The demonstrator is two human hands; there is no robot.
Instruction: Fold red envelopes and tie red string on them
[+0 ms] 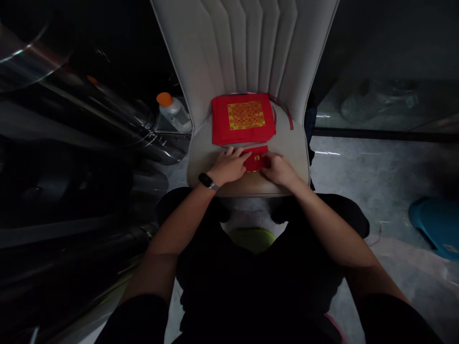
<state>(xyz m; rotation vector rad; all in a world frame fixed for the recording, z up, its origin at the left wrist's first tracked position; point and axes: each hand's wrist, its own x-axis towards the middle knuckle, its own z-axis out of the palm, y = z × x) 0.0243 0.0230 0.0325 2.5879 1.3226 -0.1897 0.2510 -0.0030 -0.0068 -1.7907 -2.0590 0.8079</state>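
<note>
A small red envelope-like piece (pixel 256 158) with a gold mark lies near the front edge of the grey chair seat. My left hand (pixel 231 165), with a dark band on its wrist, rests on the left part of it, fingers spread. At its right end, my right hand (pixel 277 168) has its fingers closed on the edge. Just behind both hands sits a stack of red sheets (pixel 220 122) with a gold patterned panel (pixel 246 115) on top. Dark red ribbons (pixel 291 119) stick out at the stack's back and right.
The chair (pixel 251 48) has a tall ribbed backrest. Left of it stands a white bottle (pixel 175 114) with an orange cap, near shiny dark cylinders (pixel 107 105). A blue plastic object (pixel 437 227) is on the floor at right. Something green (pixel 254 239) shows beneath the chair.
</note>
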